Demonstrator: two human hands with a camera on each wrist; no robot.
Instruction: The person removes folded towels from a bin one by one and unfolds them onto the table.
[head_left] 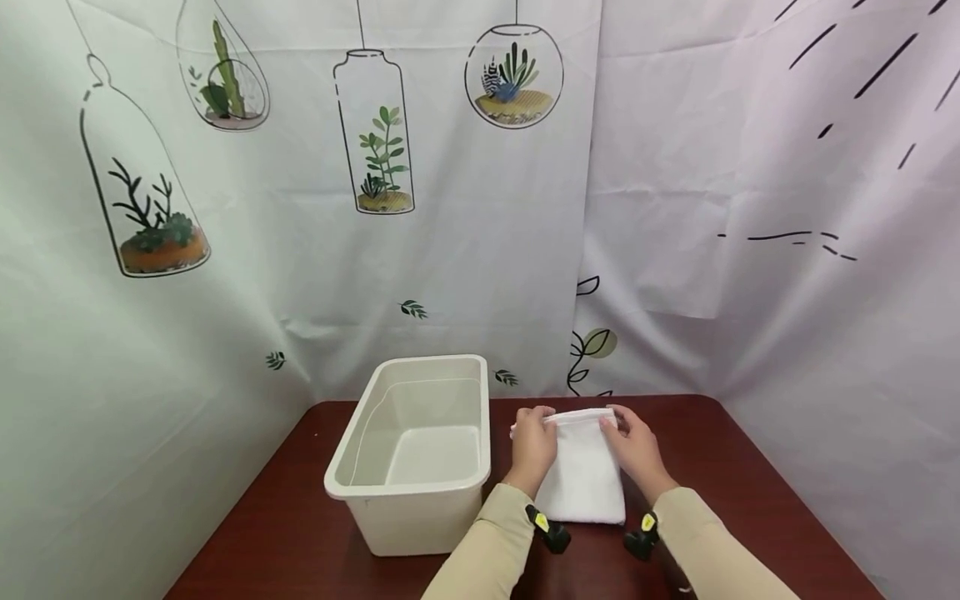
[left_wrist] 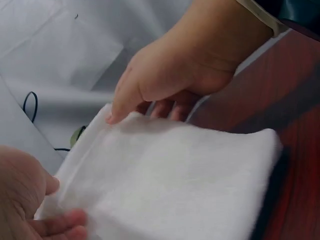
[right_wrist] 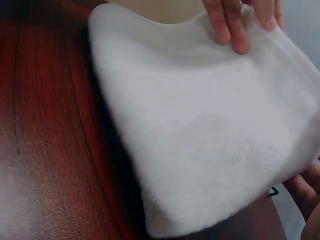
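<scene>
A folded white towel [head_left: 581, 479] is held at its far edge, one hand at either side. My left hand [head_left: 534, 446] pinches the left end of that edge, thumb on the near side. At the opposite end, my right hand [head_left: 636, 442] grips the corner between thumb and fingers. In the left wrist view the right hand [left_wrist: 165, 75] has its thumb on top of the towel [left_wrist: 165, 170] and its fingers underneath. The right wrist view has the left hand's fingers [right_wrist: 235, 30] lying against the towel, with dark shadow along its lower edge.
A cream plastic tub [head_left: 408, 492], with nothing inside, stands just left of the left hand on the dark red wooden table [head_left: 720, 483]. Behind the table hangs a pale curtain [head_left: 480, 275] printed with plants. Both wrists wear black straps over beige sleeves [head_left: 705, 533].
</scene>
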